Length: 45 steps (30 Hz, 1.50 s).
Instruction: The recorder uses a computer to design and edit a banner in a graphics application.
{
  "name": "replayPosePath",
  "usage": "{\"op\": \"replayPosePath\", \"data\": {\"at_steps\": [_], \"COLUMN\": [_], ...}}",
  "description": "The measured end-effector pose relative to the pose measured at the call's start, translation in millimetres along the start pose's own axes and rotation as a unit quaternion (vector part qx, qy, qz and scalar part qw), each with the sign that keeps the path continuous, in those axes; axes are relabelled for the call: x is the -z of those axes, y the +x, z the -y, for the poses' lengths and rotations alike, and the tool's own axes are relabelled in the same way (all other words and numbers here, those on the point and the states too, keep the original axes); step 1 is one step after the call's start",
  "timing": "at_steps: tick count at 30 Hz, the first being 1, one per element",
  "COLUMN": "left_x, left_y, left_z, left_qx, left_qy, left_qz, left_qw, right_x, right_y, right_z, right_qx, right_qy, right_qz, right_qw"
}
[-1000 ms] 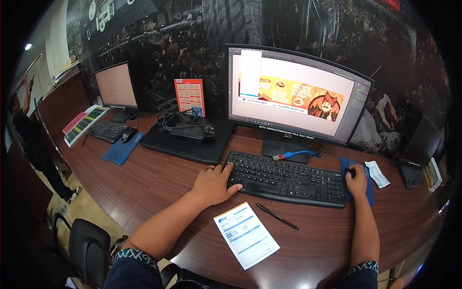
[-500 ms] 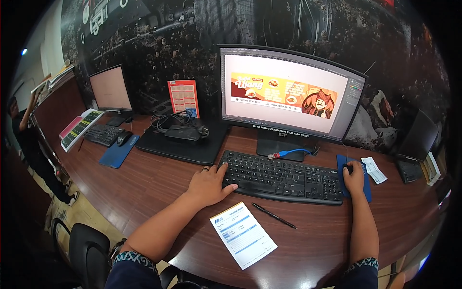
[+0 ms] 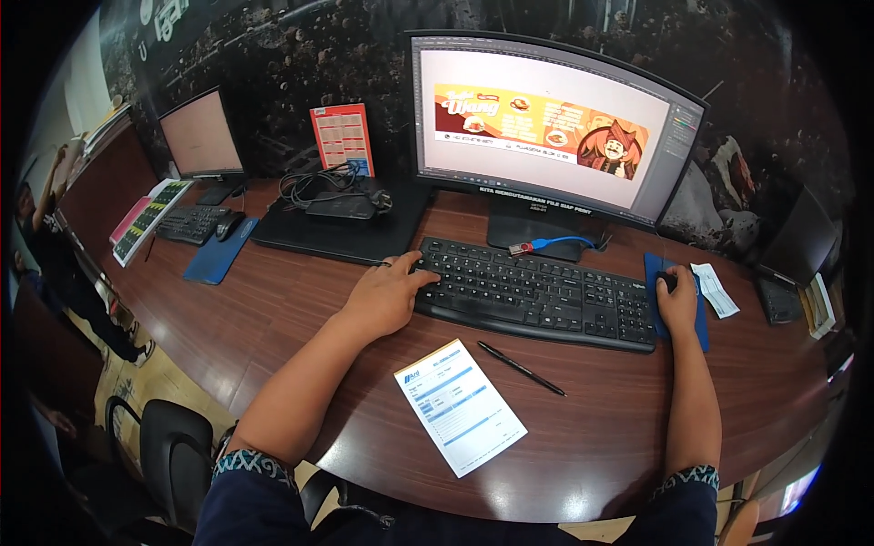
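Left hand (image 3: 382,293), fingers apart, on the keyboard (image 3: 537,296) at its left edge; right hand (image 3: 677,308) clamped on, likely, a mouse (image 3: 671,283), pad (image 3: 655,266) showing either side.

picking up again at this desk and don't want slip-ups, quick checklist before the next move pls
1. Left hand at the keyboard: ok, its fingers are at the left end.
2. Right hand on the mouse: ok, curled over it, above the blue mouse pad.
3. Large monitor on: ok, the screen is lit.
4. Pen and paper form off the keyboard: ok, both lie in front of it.
5. Blue cable connected at its far end: cannot tell, that end is not clearly visible.
6. Any key pressed down: cannot tell.
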<state>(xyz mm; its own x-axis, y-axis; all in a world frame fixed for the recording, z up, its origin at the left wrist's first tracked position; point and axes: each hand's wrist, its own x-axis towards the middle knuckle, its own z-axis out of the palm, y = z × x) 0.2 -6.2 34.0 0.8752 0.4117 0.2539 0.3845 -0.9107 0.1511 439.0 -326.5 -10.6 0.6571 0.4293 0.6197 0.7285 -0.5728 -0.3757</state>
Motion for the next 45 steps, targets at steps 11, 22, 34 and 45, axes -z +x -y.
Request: {"op": "replayPosePath", "data": {"at_steps": [11,22,34,45], "left_x": [-13,7,31,16], "left_y": [19,16,-20,-16], "left_z": [-81,-87,-7,-13], "left_qx": [-0.25,-0.235,0.104,0.091], "left_qy": [0.013,0.023,-0.041,-0.038], "left_qz": [-0.044,-0.061,0.026,0.041], "left_qw": [0.967,0.97,0.993,0.994], "right_x": [6,3,4,8], "right_y": [3,2,0,0], "right_z": [7,4,5,13], "right_qx": [-0.035,-0.028,-0.02,-0.039], "right_qy": [-0.003,0.025,0.022,-0.012], "right_qz": [0.019,0.0,-0.003,0.02], "right_qw": [0.999,0.999,1.0,0.999]}}
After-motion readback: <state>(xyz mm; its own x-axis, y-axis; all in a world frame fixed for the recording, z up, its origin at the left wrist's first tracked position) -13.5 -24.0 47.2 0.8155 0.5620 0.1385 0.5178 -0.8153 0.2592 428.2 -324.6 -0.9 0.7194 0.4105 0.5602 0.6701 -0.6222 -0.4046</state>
